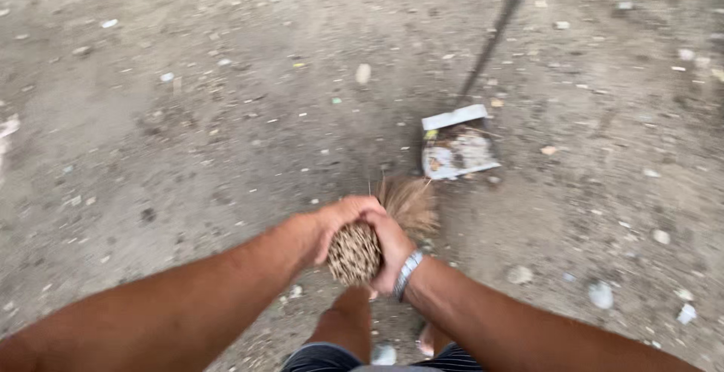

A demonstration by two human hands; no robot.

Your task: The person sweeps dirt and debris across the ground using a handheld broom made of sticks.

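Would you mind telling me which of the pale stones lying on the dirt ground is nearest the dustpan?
The oval stone up-left of the dustpan. The other pale stones lie further off, at lower right, beyond the broom.

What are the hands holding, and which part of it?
Both hands, left hand and right hand, wrap around a stick broom at its bundled top end; the bristles fan out toward the dustpan on the dirt ground.
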